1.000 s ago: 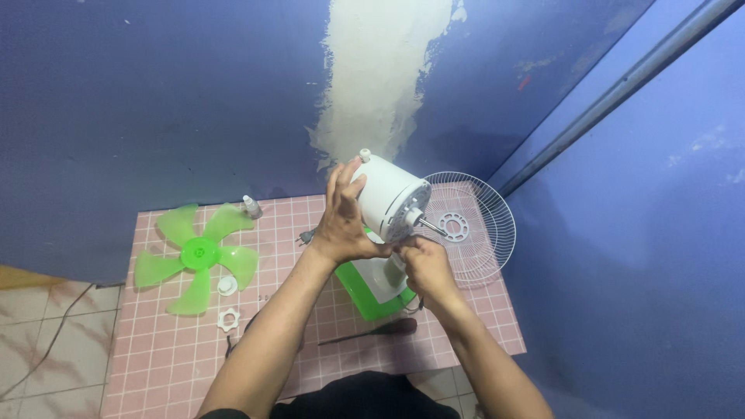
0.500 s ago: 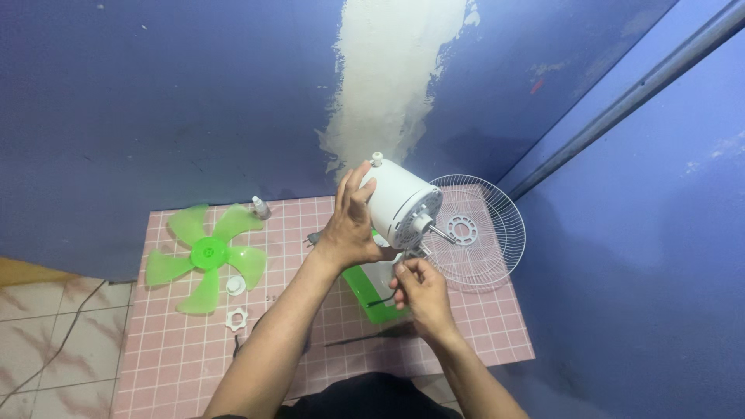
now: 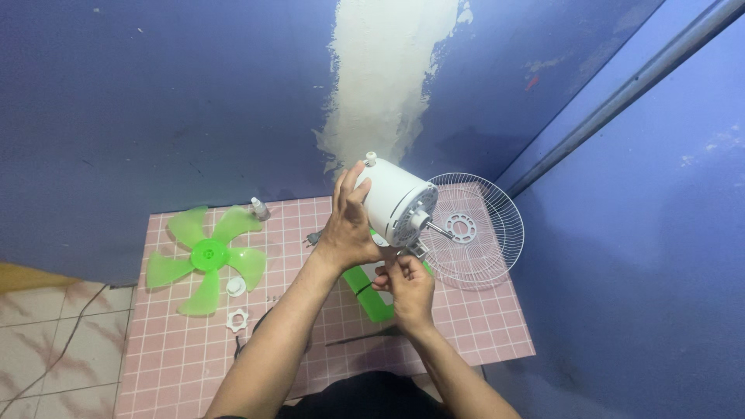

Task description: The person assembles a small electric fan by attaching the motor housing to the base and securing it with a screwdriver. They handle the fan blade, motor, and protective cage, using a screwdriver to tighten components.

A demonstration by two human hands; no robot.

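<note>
A white fan motor housing (image 3: 396,203) with a bare metal shaft stands tilted on a green and white base (image 3: 371,291) on the pink tiled table (image 3: 178,349). My left hand (image 3: 347,223) grips the back of the housing. My right hand (image 3: 404,281) is just under the housing's front, fingers pinched at the neck; what they pinch is too small to tell.
A green fan blade (image 3: 206,254) lies at the table's left, with two small white plastic nuts (image 3: 237,318) beside it and a small bottle (image 3: 260,208) behind. A white wire grille (image 3: 473,230) lies at the right. A dark screwdriver (image 3: 365,335) lies near the front edge. Blue walls close in behind and right.
My right hand has shifted slightly down and left under the housing. The left hand keeps its grip on the housing.
</note>
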